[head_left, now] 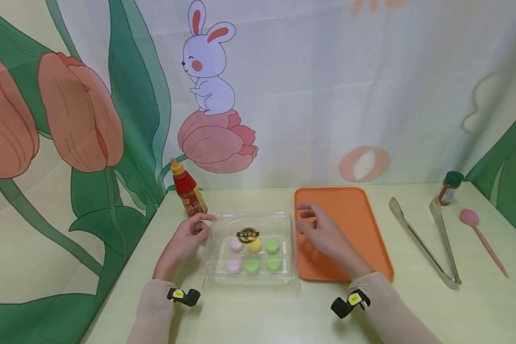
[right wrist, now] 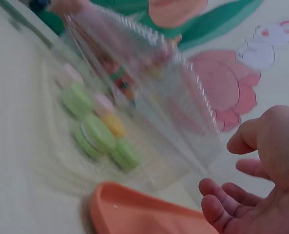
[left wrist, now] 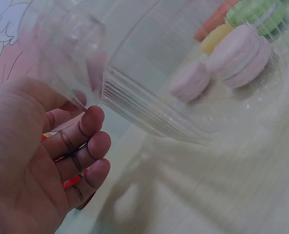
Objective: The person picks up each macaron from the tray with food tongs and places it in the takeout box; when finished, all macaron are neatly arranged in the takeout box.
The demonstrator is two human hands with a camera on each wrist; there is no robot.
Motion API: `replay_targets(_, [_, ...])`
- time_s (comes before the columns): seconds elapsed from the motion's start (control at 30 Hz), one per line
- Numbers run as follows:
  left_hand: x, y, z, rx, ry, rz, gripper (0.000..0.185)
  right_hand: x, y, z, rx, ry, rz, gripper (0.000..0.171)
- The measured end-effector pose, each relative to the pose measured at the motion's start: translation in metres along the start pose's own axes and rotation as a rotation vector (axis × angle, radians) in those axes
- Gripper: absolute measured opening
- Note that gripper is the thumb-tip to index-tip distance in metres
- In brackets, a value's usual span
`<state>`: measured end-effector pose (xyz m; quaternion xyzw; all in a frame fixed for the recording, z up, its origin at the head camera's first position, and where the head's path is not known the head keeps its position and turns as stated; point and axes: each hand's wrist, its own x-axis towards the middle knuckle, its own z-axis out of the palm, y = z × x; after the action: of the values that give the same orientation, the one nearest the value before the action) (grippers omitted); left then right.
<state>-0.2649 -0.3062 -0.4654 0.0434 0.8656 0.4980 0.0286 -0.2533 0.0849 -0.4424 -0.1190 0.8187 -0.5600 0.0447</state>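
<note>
A clear plastic box (head_left: 249,222) with a dark label on its lid holds several pink, yellow and green macarons (head_left: 252,266). Its clear lid (right wrist: 163,92) stands tilted up above them in the right wrist view. At the box's left side, my left hand (head_left: 190,239) pinches the lid's edge between thumb and fingers; the left wrist view shows that hand (left wrist: 51,141) close up. My right hand (head_left: 322,231) hovers over the left part of an orange tray (head_left: 352,205). Its fingers (right wrist: 217,195) are loosely bent and apart from the lid's nearby corner.
Behind the left hand stands a red sauce bottle (head_left: 189,191) with a yellow cap. Metal tongs (head_left: 423,248) lie spread to the right of the tray. Farther right are a green-capped spice jar (head_left: 449,188) and a pink spoon (head_left: 483,239). A printed curtain (head_left: 284,95) hangs behind the table.
</note>
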Motion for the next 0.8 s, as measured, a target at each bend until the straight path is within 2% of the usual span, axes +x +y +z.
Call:
replay_targets(0.17, [0.001,0.0,0.001,0.005,0.007,-0.001,0.031,-0.031,-0.01,-0.006,-0.077,-0.052,-0.041,0.051])
replay_targets(0.27, [0.0,0.0,0.002,0.0,0.009,0.007,0.031,-0.049,-0.011,-0.003,-0.098,-0.12,-0.039,0.058])
replay_targets(0.37, [-0.001,-0.001,0.002,-0.006,0.014,0.008,0.031,-0.059,-0.008,0.003,-0.05,-0.207,-0.016,0.068])
replay_targets(0.5, [-0.002,-0.001,0.002,-0.009,0.017,0.002,0.031,-0.066,-0.004,0.01,0.093,-0.287,0.025,0.077])
replay_targets(0.63, [-0.004,0.001,0.002,-0.002,0.027,-0.012,0.028,-0.068,-0.003,0.014,0.215,-0.301,0.065,0.078])
replay_targets(0.8, [-0.003,0.006,0.0,0.015,0.028,-0.008,0.023,-0.071,-0.006,0.018,0.257,-0.275,0.086,0.079])
